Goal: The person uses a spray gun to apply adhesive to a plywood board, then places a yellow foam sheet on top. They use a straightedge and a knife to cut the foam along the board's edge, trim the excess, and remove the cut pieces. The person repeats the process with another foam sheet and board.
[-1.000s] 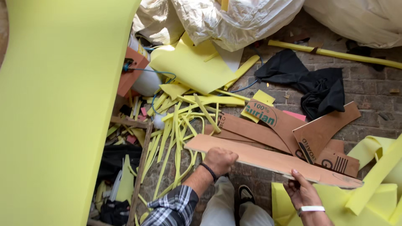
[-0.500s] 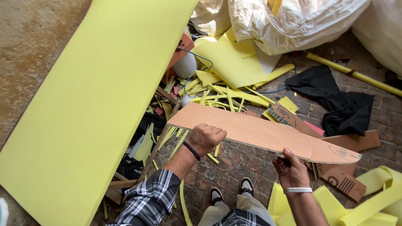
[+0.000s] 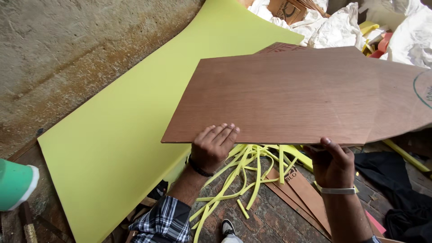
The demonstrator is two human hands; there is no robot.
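At the near edge of the view, a shoe point(image 3: 228, 227) rested on the brick floor point(image 3: 265, 220), beside a checked sleeve point(image 3: 164, 220) on the left arm. Above these, the left hand point(image 3: 211, 148) gripped the near edge of a brown plywood board point(image 3: 306, 94), fingers curled over the top face and thumb hidden beneath, so the grip was closed on the board. The right hand point(image 3: 333, 164), wearing a pale wristband point(image 3: 335, 190), pinched the same edge further right, thumb on top. The board was held off the floor, roughly level, and covered much of the view's middle. Beneath it lay loose yellow foam strips point(image 3: 252, 168) and brown board offcuts point(image 3: 301, 193). A dark cloth point(image 3: 396, 180) lay at the right. A large yellow foam sheet point(image 3: 135, 126) stretched leftward along the concrete wall point(image 3: 67, 49). A green cup point(image 3: 15, 184) sat at the left edge. Farthest off, white crumpled sacks point(image 3: 342, 27) were heaped.
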